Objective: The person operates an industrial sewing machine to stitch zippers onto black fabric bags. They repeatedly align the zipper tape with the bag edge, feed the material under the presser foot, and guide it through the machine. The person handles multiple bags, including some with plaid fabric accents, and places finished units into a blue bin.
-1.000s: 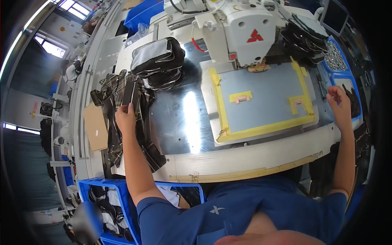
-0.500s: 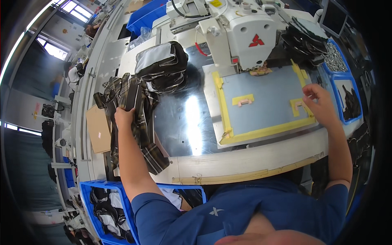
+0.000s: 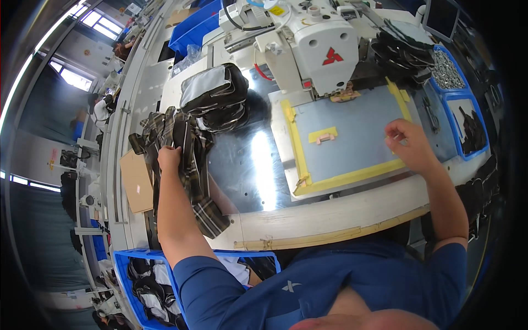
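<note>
At the left of the table my left hand (image 3: pixel 169 158) is closed on the edge of a dark plaid fabric piece (image 3: pixel 192 165), thumb on top, in a loose heap of the same plaid cloth. My right hand (image 3: pixel 410 144) hovers over the right part of a grey template plate (image 3: pixel 357 132) edged with yellow tape. Its fingers are loosely curled and apart, and nothing shows between them. A small pinkish block on yellow tape (image 3: pixel 324 137) sits on the plate. Behind the plate stands a white industrial sewing machine (image 3: pixel 324 55), its head above the plate's far edge.
A stack of dark zippered pouches (image 3: pixel 214 93) stands behind the plaid cloth, and another dark pile (image 3: pixel 401 55) lies right of the machine. Blue trays at the right hold small metal parts (image 3: pixel 446 69) and dark strips (image 3: pixel 472 132). Scissors (image 3: pixel 430 115) lie beside the plate. A blue crate (image 3: pixel 118 264) stands lower left.
My right hand has moved left and inward over the plate, covering its right-hand taped block. My left hand stays on the plaid cloth. The whole view has shifted slightly.
</note>
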The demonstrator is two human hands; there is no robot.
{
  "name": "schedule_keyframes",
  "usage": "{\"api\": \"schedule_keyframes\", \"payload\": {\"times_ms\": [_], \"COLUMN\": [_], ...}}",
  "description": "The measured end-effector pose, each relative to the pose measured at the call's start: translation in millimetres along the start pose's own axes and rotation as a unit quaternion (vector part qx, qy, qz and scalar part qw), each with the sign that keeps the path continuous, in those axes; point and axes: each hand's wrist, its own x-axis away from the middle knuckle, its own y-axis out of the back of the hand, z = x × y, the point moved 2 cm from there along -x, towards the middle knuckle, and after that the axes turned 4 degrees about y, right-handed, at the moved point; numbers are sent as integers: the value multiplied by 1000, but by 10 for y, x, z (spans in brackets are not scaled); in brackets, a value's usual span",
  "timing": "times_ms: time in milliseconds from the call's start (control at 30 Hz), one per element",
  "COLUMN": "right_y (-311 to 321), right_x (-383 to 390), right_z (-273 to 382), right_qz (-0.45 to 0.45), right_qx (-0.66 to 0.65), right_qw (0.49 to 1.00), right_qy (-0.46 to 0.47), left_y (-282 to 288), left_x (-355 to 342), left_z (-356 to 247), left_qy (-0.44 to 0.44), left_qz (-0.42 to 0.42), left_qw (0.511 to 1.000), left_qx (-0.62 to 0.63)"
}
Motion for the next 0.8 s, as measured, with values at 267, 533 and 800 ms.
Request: {"api": "schedule_keyframes", "payload": {"times_ms": [267,533,800], "right_y": [-2,-145,-476], "right_x": [63,-60,-159], "right_z": [23,556,1009], "right_qz": [7,73,191], "right_qx": [-4,-29,-397], "right_qw": [1000,995,883], "right_qy": [4,62,164], "left_y": [326,2054,1619], "left_x": [-285,1586,3054], "left_z": [125,-1256,-2431], "left_qy": [-83,-255,-377], "left_qz": [-44,-38,240], "left_qw": [993,869,501], "left_qx": [70,422,741]}}
